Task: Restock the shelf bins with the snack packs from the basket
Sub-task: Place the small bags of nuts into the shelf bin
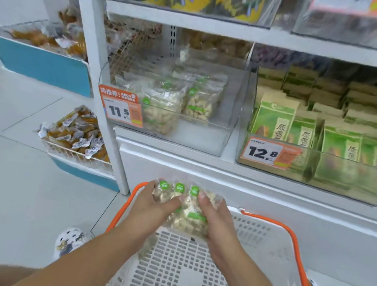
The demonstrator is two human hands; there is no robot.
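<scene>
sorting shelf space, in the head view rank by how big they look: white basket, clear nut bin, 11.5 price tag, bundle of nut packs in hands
1. clear nut bin and white basket: similar, basket nearer and cut off, unranked
2. bundle of nut packs
3. 11.5 price tag

Both bare forearms reach forward, left hand (pixel 153 202) and right hand (pixel 216 219) cupped inward, fingers curled in a shared grip.

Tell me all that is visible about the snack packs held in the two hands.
The snack packs are a bunch of at least three clear plastic bags of pale nuts, each with a round green sticker near the top. The left hand and right hand clasp them from both sides, upright, above the white basket, below the clear bin holding similar packs.
</scene>
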